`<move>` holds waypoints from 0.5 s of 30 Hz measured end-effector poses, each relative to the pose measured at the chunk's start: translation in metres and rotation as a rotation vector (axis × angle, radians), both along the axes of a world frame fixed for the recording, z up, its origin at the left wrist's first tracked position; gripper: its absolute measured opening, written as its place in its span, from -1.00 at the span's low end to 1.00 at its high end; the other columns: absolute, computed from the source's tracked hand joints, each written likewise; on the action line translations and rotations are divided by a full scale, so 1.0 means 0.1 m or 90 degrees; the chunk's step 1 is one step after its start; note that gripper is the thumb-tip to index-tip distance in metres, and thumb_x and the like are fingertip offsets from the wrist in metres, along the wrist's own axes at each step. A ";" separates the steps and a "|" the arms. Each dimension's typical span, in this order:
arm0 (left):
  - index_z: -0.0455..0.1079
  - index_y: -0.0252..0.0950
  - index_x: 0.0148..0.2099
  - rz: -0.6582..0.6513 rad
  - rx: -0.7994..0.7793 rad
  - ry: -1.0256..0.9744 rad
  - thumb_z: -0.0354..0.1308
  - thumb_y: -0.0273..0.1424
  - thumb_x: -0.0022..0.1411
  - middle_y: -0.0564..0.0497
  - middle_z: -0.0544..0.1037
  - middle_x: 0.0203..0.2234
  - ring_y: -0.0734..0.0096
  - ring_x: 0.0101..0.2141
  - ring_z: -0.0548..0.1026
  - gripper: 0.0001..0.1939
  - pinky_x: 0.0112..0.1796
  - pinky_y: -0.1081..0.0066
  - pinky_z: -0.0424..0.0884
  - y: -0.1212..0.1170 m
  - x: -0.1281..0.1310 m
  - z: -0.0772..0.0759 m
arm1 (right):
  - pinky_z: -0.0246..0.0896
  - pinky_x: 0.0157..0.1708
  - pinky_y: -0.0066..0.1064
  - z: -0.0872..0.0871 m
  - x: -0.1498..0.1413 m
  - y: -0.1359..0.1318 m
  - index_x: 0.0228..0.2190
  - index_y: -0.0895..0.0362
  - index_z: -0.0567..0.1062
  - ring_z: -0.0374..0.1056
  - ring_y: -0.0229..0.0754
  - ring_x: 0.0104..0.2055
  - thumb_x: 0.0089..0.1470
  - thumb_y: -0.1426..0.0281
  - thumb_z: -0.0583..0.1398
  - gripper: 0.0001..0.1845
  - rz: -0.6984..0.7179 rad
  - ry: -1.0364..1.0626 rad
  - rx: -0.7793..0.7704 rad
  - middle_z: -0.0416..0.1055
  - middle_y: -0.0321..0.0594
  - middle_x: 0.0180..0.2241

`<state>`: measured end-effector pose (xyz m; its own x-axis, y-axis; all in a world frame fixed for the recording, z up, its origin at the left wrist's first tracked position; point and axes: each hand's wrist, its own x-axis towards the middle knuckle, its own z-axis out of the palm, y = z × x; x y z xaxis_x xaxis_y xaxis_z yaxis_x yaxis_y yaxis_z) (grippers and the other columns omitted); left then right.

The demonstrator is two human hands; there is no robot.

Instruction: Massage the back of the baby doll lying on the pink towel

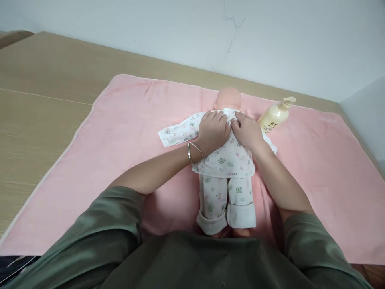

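Note:
A baby doll (pixel 228 97) lies stretched out with its bald head at the far end; no face shows. It wears a white printed top (pixel 230 162) and matching trousers (pixel 215 196) with turned-up cuffs. My left hand (pixel 214 127), a bangle at its wrist, rests on the upper left of the top, fingers laid over the shoulder. Near the collar, my right hand (pixel 247 127) has its thumb and fingers closed on a fold of the top's cloth. One sleeve (pixel 179 130) extends flat to the left; the right one is partly hidden behind my forearm.
A pale yellow pump bottle (pixel 274 116) leans just right of the doll. Under everything is a pink blanket (pixel 126 120) on a wooden table (pixel 45 96). A white wall (pixel 180 32) with a crack rises behind the table's far edge.

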<state>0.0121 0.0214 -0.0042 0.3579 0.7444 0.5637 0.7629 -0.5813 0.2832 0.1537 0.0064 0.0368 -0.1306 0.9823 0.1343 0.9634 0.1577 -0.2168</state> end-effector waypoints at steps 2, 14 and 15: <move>0.43 -0.43 -0.01 0.010 -0.015 -0.010 -0.12 -0.41 0.33 -0.28 0.54 -0.01 0.02 0.05 0.46 -0.64 0.11 0.05 0.32 0.01 0.02 -0.01 | 0.01 0.27 -0.04 -0.02 0.02 0.01 0.22 0.39 0.26 0.08 0.14 0.29 0.36 0.38 -0.06 -0.49 0.005 -0.003 0.006 0.19 0.14 0.23; 0.43 -0.43 0.00 -0.021 -0.035 -0.009 -0.16 -0.39 0.36 -0.31 0.53 0.01 0.01 0.09 0.44 -0.62 0.17 0.04 0.27 0.01 0.02 0.01 | 0.07 0.25 0.00 -0.14 0.07 0.03 0.13 0.37 0.35 0.12 0.16 0.27 0.32 0.37 -0.05 -0.52 0.032 0.023 0.064 0.25 0.15 0.18; 0.42 -0.44 0.01 -0.021 -0.034 -0.013 -0.16 -0.39 0.36 -0.32 0.52 0.03 0.01 0.11 0.43 -0.61 0.19 0.04 0.26 0.01 0.02 0.00 | 0.04 0.27 0.00 -0.15 0.09 0.05 0.16 0.38 0.32 0.10 0.14 0.28 0.32 0.37 -0.05 -0.50 0.038 0.034 0.063 0.23 0.14 0.20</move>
